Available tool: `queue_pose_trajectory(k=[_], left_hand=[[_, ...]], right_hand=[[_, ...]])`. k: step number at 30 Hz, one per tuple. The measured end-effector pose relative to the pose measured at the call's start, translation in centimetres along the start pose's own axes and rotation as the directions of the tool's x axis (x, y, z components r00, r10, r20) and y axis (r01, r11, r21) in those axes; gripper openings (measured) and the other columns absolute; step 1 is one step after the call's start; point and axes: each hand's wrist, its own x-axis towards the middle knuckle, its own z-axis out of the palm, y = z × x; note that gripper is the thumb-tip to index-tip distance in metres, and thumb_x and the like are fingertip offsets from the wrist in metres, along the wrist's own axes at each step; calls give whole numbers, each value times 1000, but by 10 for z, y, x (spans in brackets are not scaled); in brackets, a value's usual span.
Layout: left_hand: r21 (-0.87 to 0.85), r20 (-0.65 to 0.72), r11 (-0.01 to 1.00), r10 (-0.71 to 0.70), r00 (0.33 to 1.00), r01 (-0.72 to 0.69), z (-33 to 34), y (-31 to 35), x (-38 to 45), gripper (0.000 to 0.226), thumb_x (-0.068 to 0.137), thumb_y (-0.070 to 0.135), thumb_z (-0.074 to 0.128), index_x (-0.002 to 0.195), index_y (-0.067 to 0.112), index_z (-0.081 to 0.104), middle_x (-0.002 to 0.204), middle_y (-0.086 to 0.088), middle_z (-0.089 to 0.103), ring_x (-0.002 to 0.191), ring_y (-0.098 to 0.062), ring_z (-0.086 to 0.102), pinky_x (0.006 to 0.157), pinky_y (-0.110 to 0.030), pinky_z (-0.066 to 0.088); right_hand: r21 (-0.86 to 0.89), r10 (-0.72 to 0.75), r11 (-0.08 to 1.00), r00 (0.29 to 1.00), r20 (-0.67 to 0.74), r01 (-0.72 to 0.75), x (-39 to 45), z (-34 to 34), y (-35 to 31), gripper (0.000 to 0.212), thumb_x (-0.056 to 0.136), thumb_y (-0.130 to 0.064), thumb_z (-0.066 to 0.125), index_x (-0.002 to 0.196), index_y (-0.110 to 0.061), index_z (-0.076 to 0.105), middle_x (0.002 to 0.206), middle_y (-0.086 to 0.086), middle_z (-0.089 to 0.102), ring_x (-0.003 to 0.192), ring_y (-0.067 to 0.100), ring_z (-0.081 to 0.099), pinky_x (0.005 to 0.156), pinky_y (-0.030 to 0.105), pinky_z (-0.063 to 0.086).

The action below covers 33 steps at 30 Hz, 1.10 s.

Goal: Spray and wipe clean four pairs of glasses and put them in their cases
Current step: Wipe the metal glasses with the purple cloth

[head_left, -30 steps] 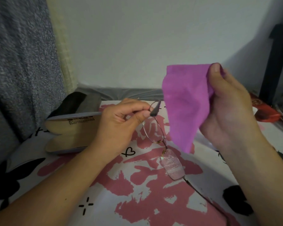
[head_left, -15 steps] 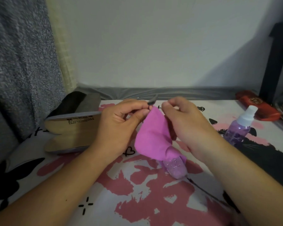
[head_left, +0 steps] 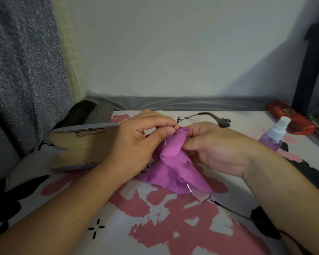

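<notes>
Head view: a pair of glasses [head_left: 184, 142] is wiped with a purple cloth [head_left: 175, 168] above the patterned bench [head_left: 155, 227].

The frame is pinched near the hinge by the left hand [head_left: 136, 144], while the cloth is clenched around a lens by the fingers [head_left: 193, 144] of the right hand [head_left: 215, 150]. The lens is best rubbed gently from both faces, with the thin frame kept steady and unbent. The spray bottle [head_left: 273, 134] and an open case [head_left: 85, 142] are seen nearby.
</notes>
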Motion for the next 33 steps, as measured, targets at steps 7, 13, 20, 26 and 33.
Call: queue_pose_trajectory(k=[7,13,20,26,33], left_hand=[[-18,-15,1000,20,1000,-20,0,-2,1,15,88,8,69,97,18,76,89,18,71,86,-8,65,83,-21,46],[-140,10,988,-64,998,65,-2,0,1,17,88,6,70,91,21,78,89,8,74,86,-11,67,82,-25,52],[-86,3,996,-38,999,38,-3,1,0,13,87,10,70,93,19,78,92,12,73,90,-14,68,86,-29,51],[-56,20,998,0,1000,1,-2,-1,0,13,89,10,71,98,18,76,90,13,72,88,-14,66,83,-27,48],[-140,5,988,-57,998,57,-4,-2,3,14,86,8,72,91,19,78,89,10,74,86,-12,67,82,-27,52]], right_hand=[[-24,57,998,981,183,-54,-4,-9,-2,39,81,5,59,120,9,60,104,21,65,89,28,64,84,38,49],[96,35,994,985,167,-51,-8,-17,-11,22,90,10,51,101,3,69,84,13,71,70,16,69,62,21,55],[171,-56,985,994,93,40,-6,-14,-11,20,94,5,53,107,2,68,95,17,71,84,24,68,80,31,60],[-23,-3,1000,987,158,6,-2,-10,-4,46,84,9,63,127,15,48,118,32,55,110,41,53,109,64,34],[47,66,996,980,188,-76,-7,-14,-7,35,93,-10,59,122,9,61,108,23,68,89,26,69,84,34,58]])
